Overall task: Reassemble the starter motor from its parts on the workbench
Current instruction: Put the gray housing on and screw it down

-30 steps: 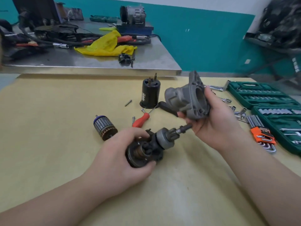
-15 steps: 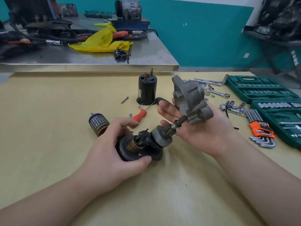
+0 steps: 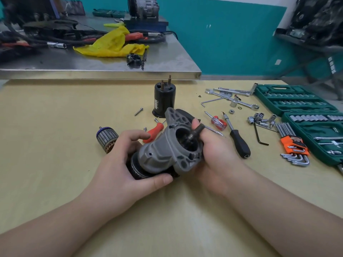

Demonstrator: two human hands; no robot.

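Note:
The grey nose housing point(image 3: 163, 151) sits over the dark drive assembly point(image 3: 138, 168), whose shaft tip point(image 3: 194, 133) pokes out through the housing's round opening. My left hand point(image 3: 128, 164) grips the dark body of the assembly from the left and below. My right hand point(image 3: 213, 153) holds the housing's flange from the right, with fingers around the shaft tip. The black solenoid point(image 3: 164, 100) stands upright behind them. The armature point(image 3: 107, 139) lies to the left on the yellow bench point(image 3: 55, 145).
Loose bolts point(image 3: 138, 111), a red screwdriver point(image 3: 153, 132), a small clear-handled screwdriver point(image 3: 217, 122) and a black driver point(image 3: 238, 140) lie around the hands. Wrenches, sockets, orange hex keys point(image 3: 294, 147) and green socket cases point(image 3: 297, 101) fill the right. A steel table point(image 3: 111, 71) stands behind.
My right hand has slid the grey housing down over the shaft onto the drive assembly. Before, the housing was held apart, above the shaft tip.

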